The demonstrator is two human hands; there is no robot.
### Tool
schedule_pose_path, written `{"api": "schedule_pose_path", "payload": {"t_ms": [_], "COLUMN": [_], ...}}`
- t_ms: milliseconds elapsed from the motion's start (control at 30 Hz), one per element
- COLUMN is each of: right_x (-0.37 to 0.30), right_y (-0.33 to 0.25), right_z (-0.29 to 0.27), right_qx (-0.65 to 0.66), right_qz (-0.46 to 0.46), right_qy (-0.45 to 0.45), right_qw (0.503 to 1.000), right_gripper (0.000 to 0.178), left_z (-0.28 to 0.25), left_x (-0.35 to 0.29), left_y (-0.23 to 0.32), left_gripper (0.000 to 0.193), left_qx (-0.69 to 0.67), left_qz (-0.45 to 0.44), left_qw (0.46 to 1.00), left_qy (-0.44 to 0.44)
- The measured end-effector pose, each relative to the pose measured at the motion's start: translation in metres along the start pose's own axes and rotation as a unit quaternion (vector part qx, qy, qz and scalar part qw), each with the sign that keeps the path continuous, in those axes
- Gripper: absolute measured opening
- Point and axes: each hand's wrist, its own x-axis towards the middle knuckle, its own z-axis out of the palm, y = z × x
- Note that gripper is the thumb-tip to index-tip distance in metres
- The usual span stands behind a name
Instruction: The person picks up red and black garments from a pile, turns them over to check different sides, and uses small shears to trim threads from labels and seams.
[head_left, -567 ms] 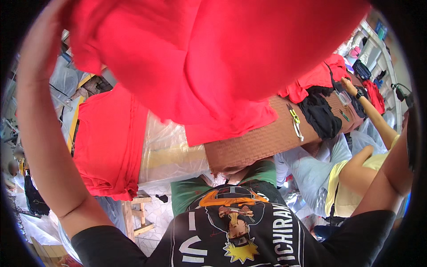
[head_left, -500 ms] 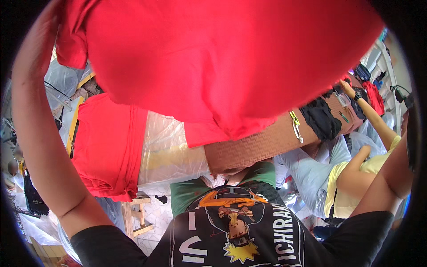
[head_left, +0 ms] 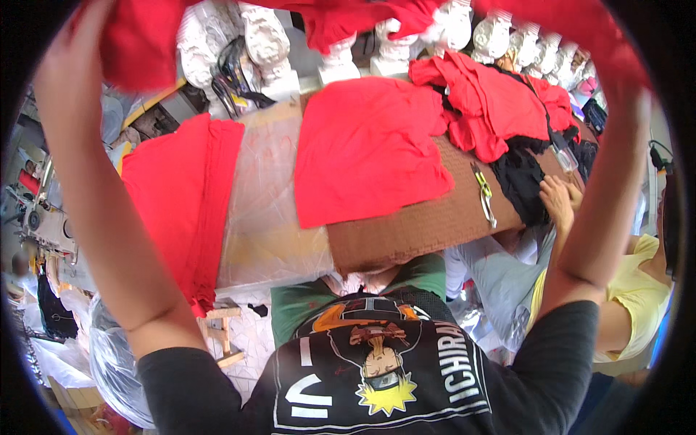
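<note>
Both arms are raised, holding up a red shirt point(head_left: 362, 16) across the top of the view; most of it lies outside the picture. My left hand point(head_left: 78, 40), blurred by motion, is closed on its left end. At the right end my right hand point(head_left: 628, 96) grips it too, fingers largely covered by cloth. Below, a flat red garment point(head_left: 370, 152) lies on the brown padded table point(head_left: 384, 235). Left of it, several folded red garments form a stack point(head_left: 170, 196), with clear plastic sheeting point(head_left: 264, 181) between.
A heap of red garments point(head_left: 493, 109) fills the far right, beside black cloth point(head_left: 518, 181) touched by a co-worker's hand point(head_left: 558, 199). Yellow-green snips point(head_left: 482, 188) lie near it. White balusters point(head_left: 268, 43) line the back. A wooden stool point(head_left: 221, 337) stands below the table's left part.
The red shirt has gone up and away from over the table, uncovering the flat garment, heap and balusters. My right hand has come into view. The co-worker's hand has moved nearer the black cloth.
</note>
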Motion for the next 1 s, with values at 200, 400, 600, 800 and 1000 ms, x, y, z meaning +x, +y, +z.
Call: {"api": "schedule_pose_path", "payload": {"t_ms": [200, 400, 600, 800, 1000], "right_x": [-0.123, -0.209, -0.242, -0.257, -0.257], "right_y": [0.105, 0.211, 0.253, 0.260, 0.268], "right_z": [-0.001, 0.001, 0.025, 0.023, 0.017], "right_qx": [0.068, -0.429, -0.575, -0.588, -0.518], "right_qz": [0.144, 0.328, 0.283, 0.195, 0.191], "right_qy": [-0.067, 0.002, 0.063, 0.116, 0.210], "right_qw": [0.985, 0.842, 0.765, 0.776, 0.807], "right_gripper": [0.035, 0.034, 0.032, 0.019, 0.021], "left_z": [0.111, 0.146, 0.178, 0.196, 0.176], "left_x": [-0.177, -0.206, -0.220, -0.238, -0.200], "left_y": [0.121, 0.214, 0.300, 0.317, 0.286], "left_gripper": [0.025, 0.022, 0.033, 0.019, 0.005], "left_qx": [-0.472, -0.511, -0.463, -0.451, -0.573], "left_qz": [-0.259, -0.280, -0.062, -0.112, -0.237], "left_qw": [0.822, 0.760, 0.791, 0.807, 0.759], "left_qy": [-0.188, -0.290, -0.395, -0.364, -0.199]}}
